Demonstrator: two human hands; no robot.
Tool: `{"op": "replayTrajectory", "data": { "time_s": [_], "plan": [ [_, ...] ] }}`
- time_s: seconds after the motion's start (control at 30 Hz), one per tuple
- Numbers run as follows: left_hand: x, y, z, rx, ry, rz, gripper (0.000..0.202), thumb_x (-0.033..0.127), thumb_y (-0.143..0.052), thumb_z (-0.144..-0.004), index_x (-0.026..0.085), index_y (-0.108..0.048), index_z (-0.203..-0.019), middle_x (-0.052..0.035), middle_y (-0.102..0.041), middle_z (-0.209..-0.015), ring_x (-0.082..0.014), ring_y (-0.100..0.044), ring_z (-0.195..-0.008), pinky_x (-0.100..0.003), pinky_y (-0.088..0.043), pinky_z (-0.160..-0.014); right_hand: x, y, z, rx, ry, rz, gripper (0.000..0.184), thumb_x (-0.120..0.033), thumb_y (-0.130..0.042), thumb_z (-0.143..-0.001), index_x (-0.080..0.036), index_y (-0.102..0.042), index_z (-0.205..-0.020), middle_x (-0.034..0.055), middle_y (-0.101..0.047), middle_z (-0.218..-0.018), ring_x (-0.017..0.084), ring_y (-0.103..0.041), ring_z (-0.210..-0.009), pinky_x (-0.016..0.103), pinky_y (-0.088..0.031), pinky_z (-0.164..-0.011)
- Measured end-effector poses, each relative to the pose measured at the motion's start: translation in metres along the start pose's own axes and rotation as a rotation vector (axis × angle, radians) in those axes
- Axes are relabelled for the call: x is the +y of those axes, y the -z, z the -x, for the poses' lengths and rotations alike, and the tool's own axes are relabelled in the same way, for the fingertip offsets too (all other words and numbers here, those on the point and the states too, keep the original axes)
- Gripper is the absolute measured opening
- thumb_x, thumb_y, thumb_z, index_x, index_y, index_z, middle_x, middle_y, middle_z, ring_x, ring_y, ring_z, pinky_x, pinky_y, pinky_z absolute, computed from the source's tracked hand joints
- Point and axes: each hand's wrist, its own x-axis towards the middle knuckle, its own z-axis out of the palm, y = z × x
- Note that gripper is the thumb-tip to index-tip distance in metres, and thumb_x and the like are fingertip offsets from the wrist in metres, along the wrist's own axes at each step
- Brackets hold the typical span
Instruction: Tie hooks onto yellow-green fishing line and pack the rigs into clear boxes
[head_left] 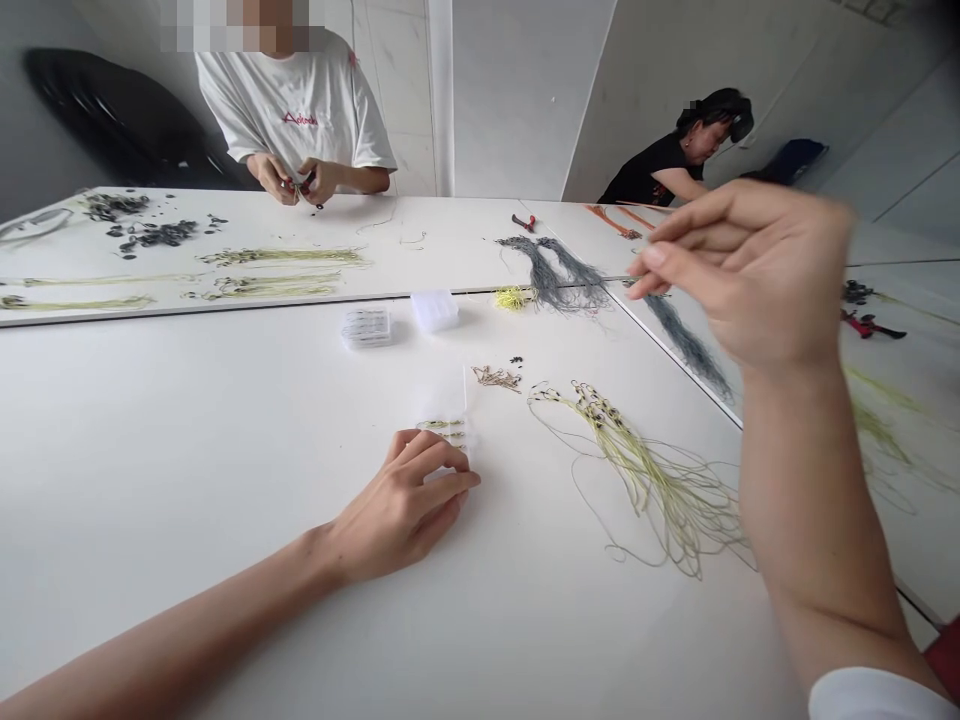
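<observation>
My left hand [401, 505] rests on the white table with its fingers curled over a small clear plastic box [444, 425] holding yellow-green line pieces. My right hand [739, 270] is raised and blurred above the table's far right, its fingertips close together near a grey bundle of cord [551, 275]. I cannot tell whether those fingers hold anything. To the right of my left hand lies a loose bundle of yellow-green cord [637, 470] with small black beads. A small tan tangle of line [496, 378] lies above it.
Two more clear plastic boxes [366, 327] stand near the table's far edge. A co-worker's hands [289, 178] work at the adjoining table, among black pieces [154, 235] and yellow-green bundles [281, 257]. Another person in black [660, 170] sits beyond red-handled pliers [523, 222].
</observation>
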Motion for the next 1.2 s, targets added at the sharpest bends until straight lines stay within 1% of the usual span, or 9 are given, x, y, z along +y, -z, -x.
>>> {"op": "replayTrajectory", "data": {
  "time_s": [0.17, 0.23, 0.33, 0.4, 0.6, 0.77, 0.87, 1.07, 1.2],
  "plan": [
    [0.000, 0.001, 0.000, -0.006, 0.003, 0.001, 0.030, 0.005, -0.048, -0.088, 0.023, -0.062, -0.108, -0.0068, -0.061, -0.099, -0.0189, -0.053, -0.090, -0.041, -0.038, -0.090, 0.005, 0.000, 0.000, -0.168, -0.010, -0.174, 0.012, -0.022, -0.076, -0.074, -0.017, -0.069, -0.083, -0.0002, -0.068, -0.064, 0.014, -0.066, -0.052, 0.029, -0.056, -0.052],
    [0.001, 0.001, 0.000, -0.011, 0.003, 0.004, 0.030, 0.005, -0.048, -0.088, 0.023, -0.062, -0.108, -0.0067, -0.061, -0.099, -0.0189, -0.053, -0.091, -0.041, -0.038, -0.090, 0.007, 0.001, 0.001, -0.127, -0.003, -0.023, 0.011, -0.014, -0.075, -0.074, -0.016, -0.070, -0.083, 0.0008, -0.069, -0.068, 0.014, -0.068, -0.057, 0.028, -0.057, -0.055],
    [0.001, 0.002, 0.001, -0.012, 0.011, 0.009, 0.029, 0.006, -0.048, -0.088, 0.022, -0.062, -0.107, -0.0067, -0.061, -0.099, -0.0189, -0.053, -0.091, -0.041, -0.038, -0.091, 0.010, -0.004, 0.007, -0.320, -0.115, 0.256, 0.012, -0.005, -0.073, -0.072, -0.015, -0.070, -0.075, 0.0006, -0.069, -0.067, 0.014, -0.068, -0.056, 0.026, -0.056, -0.053],
    [0.000, 0.001, 0.001, -0.014, 0.014, 0.010, 0.029, 0.006, -0.047, -0.089, 0.022, -0.062, -0.107, -0.0064, -0.061, -0.099, -0.0188, -0.053, -0.091, -0.041, -0.037, -0.091, 0.006, -0.008, 0.009, -0.400, -0.149, 0.250, 0.011, -0.005, -0.071, -0.074, -0.016, -0.070, -0.075, 0.0001, -0.068, -0.067, 0.015, -0.069, -0.058, 0.027, -0.058, -0.057],
    [-0.002, -0.002, 0.003, -0.026, 0.009, 0.013, 0.029, 0.006, -0.048, -0.089, 0.022, -0.061, -0.109, -0.0062, -0.060, -0.101, -0.0186, -0.052, -0.092, -0.041, -0.036, -0.092, -0.016, 0.002, 0.002, -0.027, 0.083, -0.225, 0.008, -0.015, -0.076, -0.073, -0.021, -0.072, -0.079, 0.0013, -0.068, -0.068, 0.015, -0.062, -0.054, 0.030, -0.052, -0.042],
    [-0.003, 0.000, -0.001, -0.025, 0.033, 0.020, 0.028, 0.008, -0.047, -0.090, 0.022, -0.062, -0.110, -0.0065, -0.060, -0.102, -0.0187, -0.052, -0.092, -0.040, -0.036, -0.091, -0.013, 0.008, -0.003, -0.044, 0.033, -0.257, 0.010, -0.019, -0.080, -0.069, -0.021, -0.072, -0.075, 0.0006, -0.066, -0.062, 0.016, -0.064, -0.053, 0.031, -0.054, -0.044],
    [0.003, 0.001, -0.016, -0.005, 0.092, -0.006, 0.026, 0.014, -0.047, -0.092, 0.022, -0.063, -0.111, -0.0070, -0.061, -0.101, -0.0194, -0.052, -0.090, -0.040, -0.036, -0.088, -0.013, 0.004, 0.000, -0.160, -0.047, -0.222, 0.011, -0.019, -0.079, -0.069, -0.019, -0.071, -0.076, 0.0007, -0.068, -0.062, 0.017, -0.065, -0.050, 0.032, -0.056, -0.049],
    [0.020, -0.020, -0.074, -0.001, 0.217, -0.021, 0.032, 0.039, -0.058, -0.088, 0.017, -0.067, -0.111, -0.0094, -0.063, -0.095, -0.0251, -0.052, -0.091, -0.041, -0.040, -0.082, -0.020, 0.003, 0.003, -0.189, -0.034, -0.273, 0.009, -0.011, -0.076, -0.072, -0.015, -0.070, -0.079, 0.0032, -0.071, -0.067, 0.017, -0.066, -0.050, 0.031, -0.055, -0.050],
    [0.019, -0.039, -0.096, -0.048, 0.283, 0.077, 0.019, 0.028, -0.057, -0.088, 0.018, -0.074, -0.090, -0.0088, -0.065, -0.083, -0.0250, -0.053, -0.086, -0.040, -0.042, -0.081, -0.018, 0.008, 0.003, -0.218, -0.072, -0.269, 0.008, -0.013, -0.074, -0.075, -0.014, -0.070, -0.082, 0.0039, -0.071, -0.068, 0.017, -0.066, -0.052, 0.031, -0.055, -0.051]
  ]
}}
